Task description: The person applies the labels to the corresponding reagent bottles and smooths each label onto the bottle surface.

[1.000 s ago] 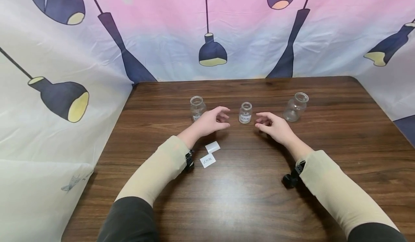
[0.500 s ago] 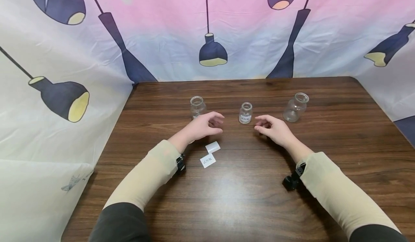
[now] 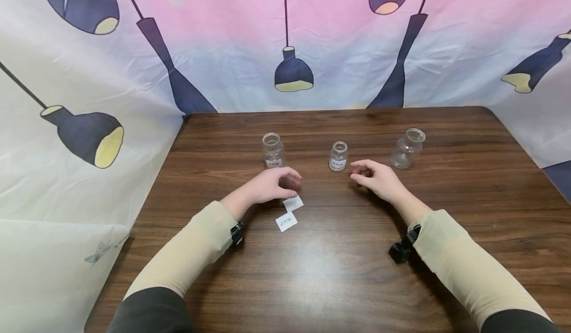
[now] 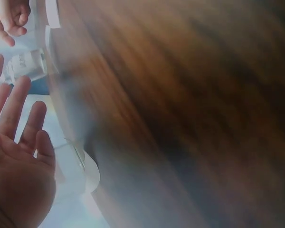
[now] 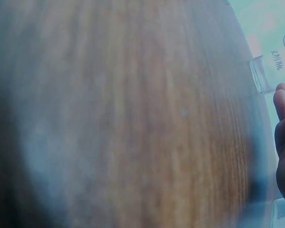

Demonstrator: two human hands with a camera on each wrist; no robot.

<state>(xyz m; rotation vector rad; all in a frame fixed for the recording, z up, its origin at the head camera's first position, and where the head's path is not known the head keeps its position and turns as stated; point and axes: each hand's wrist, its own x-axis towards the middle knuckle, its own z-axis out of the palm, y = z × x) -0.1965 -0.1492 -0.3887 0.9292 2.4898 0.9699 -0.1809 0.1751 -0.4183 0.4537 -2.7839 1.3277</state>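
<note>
While the right hand (image 3: 379,178) hovers with fingers loosely bent and holds nothing, a small, clear, round-shouldered glass jar (image 3: 338,157) stands just past its fingertips, on the side toward the left hand (image 3: 267,183). The jar's long axis is upright, its mouth up, its white label with dark writing facing the person. The left hand is relaxed too, gripping nothing, its thumb by a white, smooth paper slip (image 3: 293,204); I can't tell whether they touch. Nearer the person lies a handwritten white paper slip (image 3: 286,221). A larger, labelled clear glass jar (image 3: 273,149) stands just beyond the left hand; a round-bellied clear glass jar (image 3: 406,149) stands beyond the right, on its outer side. The brown, wood-grained tabletop (image 3: 339,258) shines.
</note>
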